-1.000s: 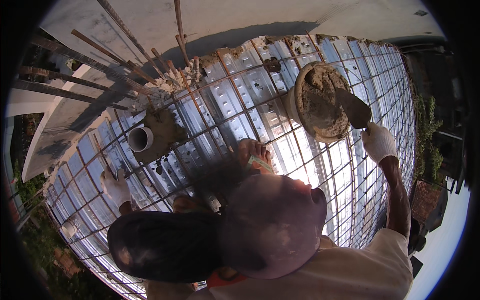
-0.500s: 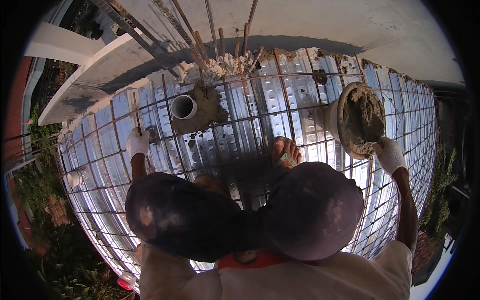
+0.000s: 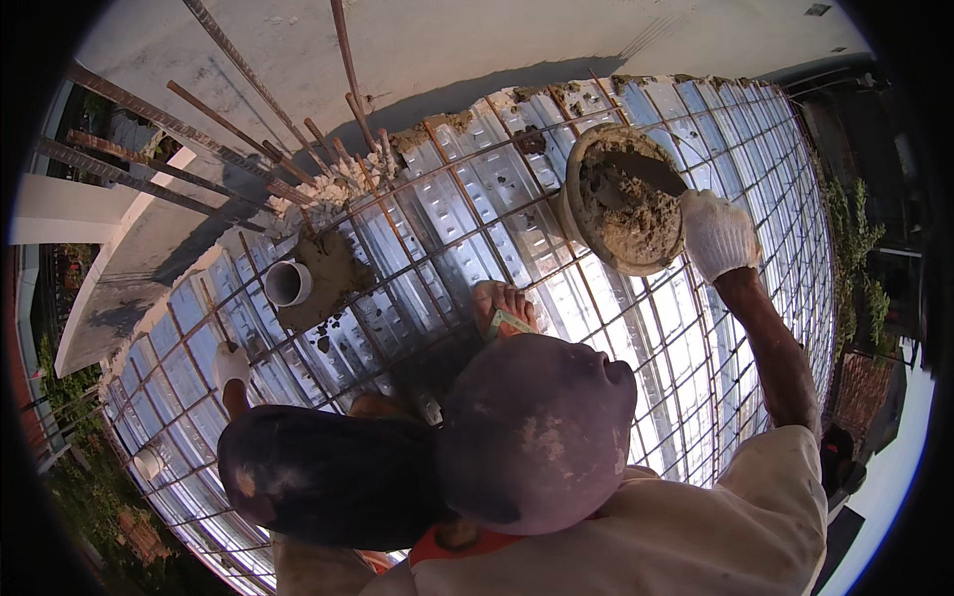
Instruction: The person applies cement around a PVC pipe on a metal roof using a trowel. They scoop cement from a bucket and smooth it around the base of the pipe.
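My right hand [image 3: 721,236] in a white knit glove grips a trowel [image 3: 646,171], its blade down in wet mortar inside a round bucket [image 3: 624,233]. The bucket sits on a rebar grid [image 3: 446,244] laid over ribbed metal decking [image 3: 209,316]. My gloved left hand [image 3: 233,370], lower left, is closed at the grid beside a bar; what it holds I cannot make out. Between my hands a short white pipe [image 3: 287,283] stands in a patch of grey mortar [image 3: 334,293].
Several rebar rods [image 3: 243,79] jut from broken concrete [image 3: 343,187] at upper left, before a pale wall [image 3: 477,45]. Another white pipe [image 3: 148,463] stands at lower left. My bare foot [image 3: 502,306] rests on the decking. Plants [image 3: 860,268] lie beyond the right edge.
The view swung right, then back left. The trowel blade, raised at the bucket's right a second ago, is now deeper in the mortar, with my right hand higher and closer over the bucket's rim.
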Available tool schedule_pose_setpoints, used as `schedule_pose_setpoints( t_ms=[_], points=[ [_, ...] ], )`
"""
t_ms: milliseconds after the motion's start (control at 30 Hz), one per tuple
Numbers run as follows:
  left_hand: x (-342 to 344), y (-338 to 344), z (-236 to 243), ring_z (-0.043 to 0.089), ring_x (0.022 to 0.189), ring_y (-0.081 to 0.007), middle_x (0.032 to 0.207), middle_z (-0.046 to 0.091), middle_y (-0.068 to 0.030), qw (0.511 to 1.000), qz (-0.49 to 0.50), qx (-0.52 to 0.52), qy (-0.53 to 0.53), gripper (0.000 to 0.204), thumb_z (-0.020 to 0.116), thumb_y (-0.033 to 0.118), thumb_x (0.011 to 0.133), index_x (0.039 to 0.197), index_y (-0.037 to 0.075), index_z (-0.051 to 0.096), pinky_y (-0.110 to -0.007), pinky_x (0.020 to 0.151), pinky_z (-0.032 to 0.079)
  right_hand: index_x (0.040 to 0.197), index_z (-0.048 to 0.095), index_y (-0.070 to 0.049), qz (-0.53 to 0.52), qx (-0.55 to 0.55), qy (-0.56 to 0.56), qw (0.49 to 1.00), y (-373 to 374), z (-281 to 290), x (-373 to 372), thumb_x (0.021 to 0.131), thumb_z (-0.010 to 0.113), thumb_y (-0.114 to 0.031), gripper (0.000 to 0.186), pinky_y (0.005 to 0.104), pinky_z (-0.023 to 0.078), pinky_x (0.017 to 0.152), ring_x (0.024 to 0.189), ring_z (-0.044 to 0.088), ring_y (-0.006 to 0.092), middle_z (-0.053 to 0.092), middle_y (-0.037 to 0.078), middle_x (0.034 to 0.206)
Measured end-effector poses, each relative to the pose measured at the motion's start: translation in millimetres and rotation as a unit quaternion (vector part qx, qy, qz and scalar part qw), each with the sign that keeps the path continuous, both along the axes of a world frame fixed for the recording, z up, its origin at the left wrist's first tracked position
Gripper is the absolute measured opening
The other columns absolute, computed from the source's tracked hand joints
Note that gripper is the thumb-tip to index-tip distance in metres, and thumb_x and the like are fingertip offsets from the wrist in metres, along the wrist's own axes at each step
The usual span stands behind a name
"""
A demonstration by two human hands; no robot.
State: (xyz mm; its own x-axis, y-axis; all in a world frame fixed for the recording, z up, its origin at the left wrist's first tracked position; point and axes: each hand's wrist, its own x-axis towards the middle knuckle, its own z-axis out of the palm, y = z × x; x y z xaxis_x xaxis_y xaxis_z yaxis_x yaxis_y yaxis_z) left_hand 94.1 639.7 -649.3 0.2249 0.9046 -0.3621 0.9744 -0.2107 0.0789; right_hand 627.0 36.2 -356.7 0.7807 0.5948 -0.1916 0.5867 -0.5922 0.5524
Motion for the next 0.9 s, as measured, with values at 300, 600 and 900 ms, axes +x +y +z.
schedule_pose_setpoints(
  t_ms=[300,600,900],
  points=[
    [-6.9,-1.3,1.4,0.073,0.107,-0.0462,0.108,0.077,-0.0255,0.999,-0.021,0.01,-0.026,0.031,0.067,0.028,0.093,0.113,0.005,0.072,-0.054,0.092,0.056,0.101,0.073,0.002,-0.259,0.156,0.215,0.929,-23.6,25.6,-16.5,0.1,0.065,-0.025,0.028,0.0487,0.057,0.069,0.072,0.071,0.0341,0.07,0.019,0.077],
    [-16.5,3.6,-15.7,0.074,0.105,-0.0458,0.109,0.078,-0.0233,0.999,-0.003,0.017,-0.05,0.029,0.067,0.028,0.091,0.111,0.008,0.073,-0.054,0.091,0.056,0.091,0.071,0.005,-0.431,0.285,0.381,0.767,3.9,16.7,-17.3,0.102,0.07,-0.021,0.028,0.0341,0.039,0.037,0.041,0.05,0.0121,0.056,0.002,0.059],
    [-9.6,1.6,-8.3,0.074,0.105,-0.0458,0.108,0.078,-0.0238,0.999,-0.001,0.02,-0.04,0.028,0.066,0.025,0.091,0.111,0.006,0.072,-0.054,0.092,0.057,0.087,0.07,0.003,-0.382,0.308,0.409,0.769,27.6,-8.6,-5.2,0.099,0.07,-0.019,0.025,0.0324,0.041,0.038,0.043,0.054,0.012,0.059,0.003,0.06]
  ],
)
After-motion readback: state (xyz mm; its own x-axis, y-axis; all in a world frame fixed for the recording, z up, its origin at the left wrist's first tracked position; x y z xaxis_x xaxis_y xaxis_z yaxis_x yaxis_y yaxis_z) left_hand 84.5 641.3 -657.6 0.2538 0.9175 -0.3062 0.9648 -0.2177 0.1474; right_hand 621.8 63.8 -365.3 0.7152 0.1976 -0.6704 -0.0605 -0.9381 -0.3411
